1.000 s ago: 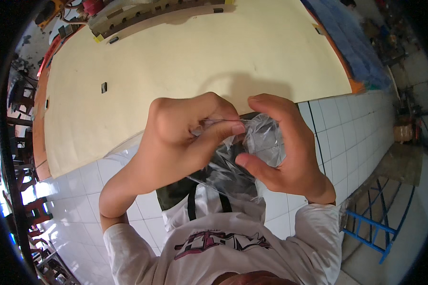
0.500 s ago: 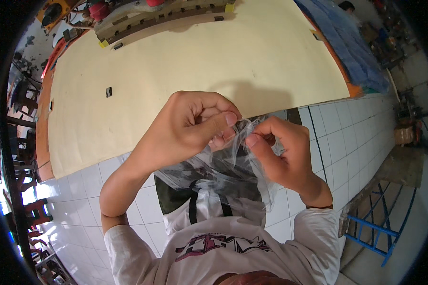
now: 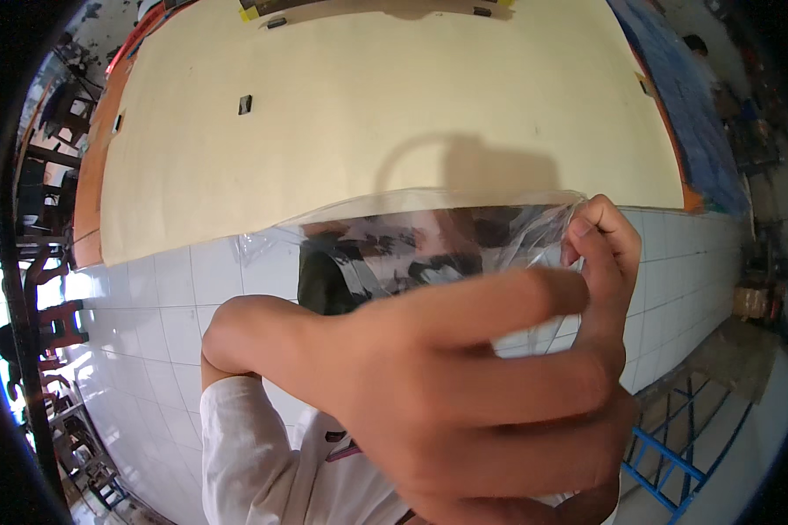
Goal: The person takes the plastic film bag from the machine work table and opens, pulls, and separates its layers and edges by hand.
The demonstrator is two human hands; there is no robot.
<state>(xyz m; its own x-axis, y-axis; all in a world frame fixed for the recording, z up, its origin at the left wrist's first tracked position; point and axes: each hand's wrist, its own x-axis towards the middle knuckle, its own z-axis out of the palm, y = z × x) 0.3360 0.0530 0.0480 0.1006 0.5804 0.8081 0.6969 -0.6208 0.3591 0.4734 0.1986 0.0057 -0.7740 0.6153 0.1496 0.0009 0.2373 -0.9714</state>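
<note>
My right hand (image 3: 600, 241) pinches one corner of a clear plastic bag (image 3: 376, 206) between thumb and fingers. The thin bag hangs spread out along the near edge of the table, its upper rim running left from that pinch. Through it, my dark and white clothing shows. Large and close in the foreground is my left hand (image 3: 473, 385), its fingers bent but apart, with nothing seen in them. It hides the lower part of the bag and much of my right forearm.
A table with a cream cover (image 3: 324, 122) lies ahead, with a small black piece (image 3: 245, 105) on it. Blue cloth (image 3: 687, 114) drapes the right side. At lower right stands a blue metal frame (image 3: 665, 459); white floor tiles (image 3: 166, 284) surround me.
My left hand has left the plastic and come up close, to the lower right. My right hand has moved right and slightly upward, and the crumpled bag is now spread wide. The view has shifted.
</note>
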